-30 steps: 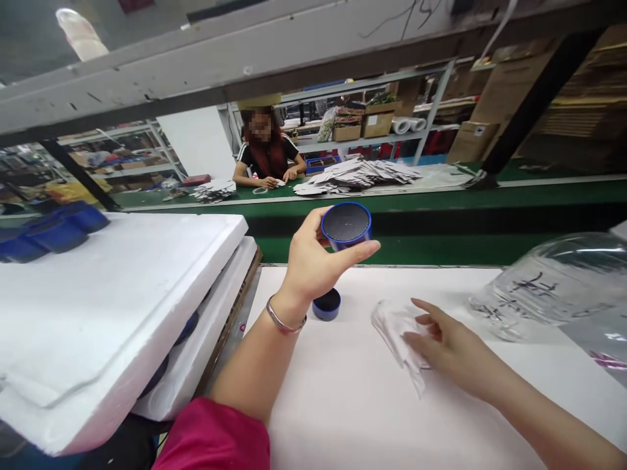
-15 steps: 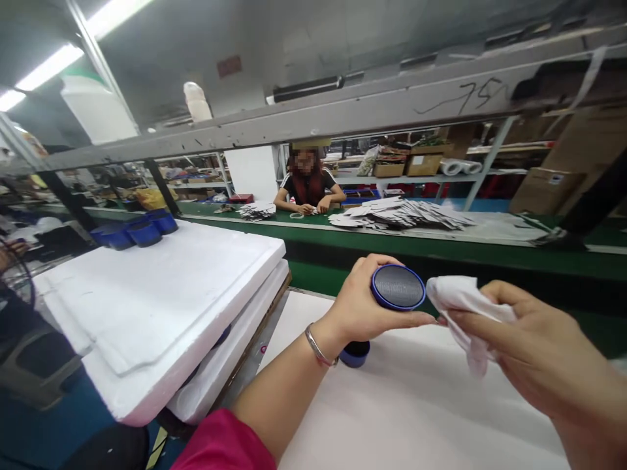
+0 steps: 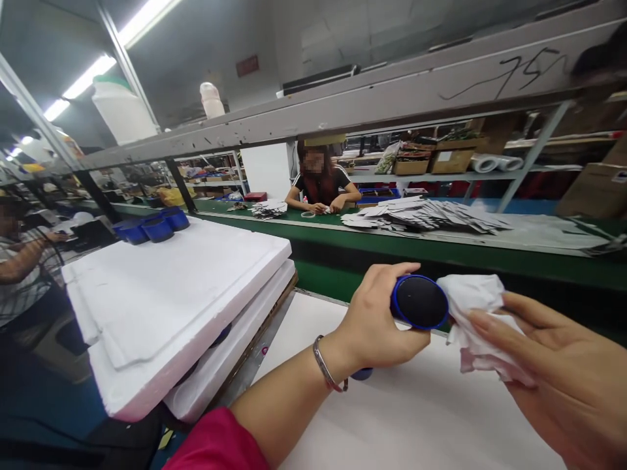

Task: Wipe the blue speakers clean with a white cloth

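Note:
My left hand (image 3: 375,320) is wrapped round a small blue cylindrical speaker (image 3: 421,301), its round black face turned toward me. In my right hand (image 3: 553,346) a crumpled white cloth (image 3: 473,294) is pinched between thumb and fingers. The cloth touches the right edge of the speaker's blue rim. Another blue round piece (image 3: 362,373) stands on the white work surface (image 3: 421,411), mostly hidden behind my left wrist.
Stacked white foam trays (image 3: 181,287) stand at the left, with several blue round pieces (image 3: 157,228) on top. Across the green bench (image 3: 318,277) sits a co-worker (image 3: 321,183) beside a pile of flat white pieces (image 3: 421,214). A metal shelf (image 3: 304,121) crosses overhead.
The speaker has tilted so that its black face turns more toward me. The cloth is bunched differently and now meets its rim. The view has shifted slightly, so the surroundings appear farther right.

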The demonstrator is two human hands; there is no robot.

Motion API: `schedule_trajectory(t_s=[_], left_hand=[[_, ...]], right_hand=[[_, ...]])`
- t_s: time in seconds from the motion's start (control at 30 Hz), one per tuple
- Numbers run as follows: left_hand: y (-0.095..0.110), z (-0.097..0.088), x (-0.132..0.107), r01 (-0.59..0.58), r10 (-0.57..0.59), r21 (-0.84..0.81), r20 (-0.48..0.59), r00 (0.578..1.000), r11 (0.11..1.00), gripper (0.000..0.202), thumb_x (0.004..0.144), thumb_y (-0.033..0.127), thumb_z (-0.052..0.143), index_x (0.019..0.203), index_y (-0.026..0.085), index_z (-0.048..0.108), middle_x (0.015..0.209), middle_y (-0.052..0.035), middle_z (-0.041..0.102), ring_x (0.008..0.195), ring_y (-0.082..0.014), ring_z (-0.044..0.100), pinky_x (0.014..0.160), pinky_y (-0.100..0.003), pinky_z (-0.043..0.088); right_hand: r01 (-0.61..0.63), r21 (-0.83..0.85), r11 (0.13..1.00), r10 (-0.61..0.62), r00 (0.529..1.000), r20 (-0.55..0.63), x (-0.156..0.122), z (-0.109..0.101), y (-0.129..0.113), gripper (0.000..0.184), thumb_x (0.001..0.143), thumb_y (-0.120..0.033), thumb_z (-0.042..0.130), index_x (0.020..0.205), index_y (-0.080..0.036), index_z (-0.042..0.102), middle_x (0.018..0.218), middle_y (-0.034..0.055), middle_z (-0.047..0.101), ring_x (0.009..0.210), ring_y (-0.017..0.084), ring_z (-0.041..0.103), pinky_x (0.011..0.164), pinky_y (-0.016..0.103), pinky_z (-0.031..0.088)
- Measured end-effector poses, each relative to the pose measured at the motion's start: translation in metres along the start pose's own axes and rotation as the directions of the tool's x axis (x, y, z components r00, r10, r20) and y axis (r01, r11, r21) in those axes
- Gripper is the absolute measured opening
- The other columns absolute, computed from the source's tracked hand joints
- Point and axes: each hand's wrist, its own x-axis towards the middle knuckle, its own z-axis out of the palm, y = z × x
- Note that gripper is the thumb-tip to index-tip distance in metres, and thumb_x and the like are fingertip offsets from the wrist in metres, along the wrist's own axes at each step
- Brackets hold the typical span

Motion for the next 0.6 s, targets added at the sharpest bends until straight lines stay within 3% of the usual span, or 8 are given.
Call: schedule_trajectory(t_s=[0.13, 0.2, 0.3, 0.43, 0.6], left_hand=[[0.001, 0.001, -0.002, 0.075, -0.072, 0.064, -0.049, 0.996, 0.995, 0.061, 0.08, 0.028, 0.093, 0.133, 0.028, 0.062, 0.136, -0.0086, 0.08, 0.129, -0.0322, 0.08, 0.117, -0.048, 0.068], [0.002, 0.003, -0.004, 0.12, -0.113, 0.106, -0.072, 0.991, 0.987, 0.057, 0.081, 0.03, 0.092, 0.13, 0.029, 0.062, 0.133, -0.0066, 0.08, 0.124, -0.0304, 0.081, 0.111, -0.046, 0.07], [0.0, 0.009, -0.007, 0.126, -0.109, 0.163, -0.112, 0.988, 0.978, 0.051, 0.084, 0.035, 0.09, 0.125, 0.028, 0.06, 0.126, -0.0078, 0.08, 0.117, -0.0319, 0.082, 0.102, -0.047, 0.072], [-0.003, 0.016, -0.009, 0.137, -0.114, 0.189, -0.127, 0.985, 0.972, 0.052, 0.085, 0.038, 0.09, 0.126, 0.028, 0.058, 0.123, -0.0091, 0.079, 0.114, -0.0333, 0.081, 0.098, -0.049, 0.072], [-0.002, 0.019, -0.01, 0.164, -0.132, 0.235, -0.148, 0.98, 0.958, 0.049, 0.089, 0.033, 0.087, 0.127, 0.028, 0.057, 0.126, -0.0108, 0.078, 0.118, -0.0335, 0.08, 0.102, -0.05, 0.071]], right_hand=[[0.05, -0.127, 0.991, -0.036, 0.993, 0.111, -0.009, 0.005, 0.009, 0.075, 0.021, -0.05, 0.108, 0.084, -0.018, 0.083, 0.081, 0.0149, 0.075, 0.065, 0.028, 0.065, 0.046, 0.033, 0.056], [0.141, -0.167, 0.976, -0.117, 0.982, 0.147, -0.014, 0.007, 0.02, 0.068, 0.036, -0.061, 0.11, 0.082, -0.019, 0.083, 0.07, 0.0099, 0.069, 0.061, 0.027, 0.063, 0.045, 0.032, 0.054], [0.26, -0.16, 0.952, -0.248, 0.965, 0.089, -0.017, 0.012, 0.034, 0.057, 0.06, -0.065, 0.106, 0.09, -0.022, 0.082, 0.065, 0.0039, 0.065, 0.058, 0.025, 0.062, 0.044, 0.029, 0.049], [0.262, -0.166, 0.951, -0.259, 0.965, 0.038, -0.01, 0.014, 0.045, 0.073, 0.056, -0.078, 0.105, 0.094, -0.022, 0.078, 0.07, 0.0046, 0.068, 0.05, 0.02, 0.053, 0.037, 0.03, 0.042], [0.232, -0.208, 0.95, -0.239, 0.971, -0.006, 0.001, 0.009, 0.054, 0.092, 0.053, -0.091, 0.106, 0.11, -0.023, 0.082, 0.077, 0.005, 0.07, 0.055, 0.021, 0.056, 0.038, 0.03, 0.045]])
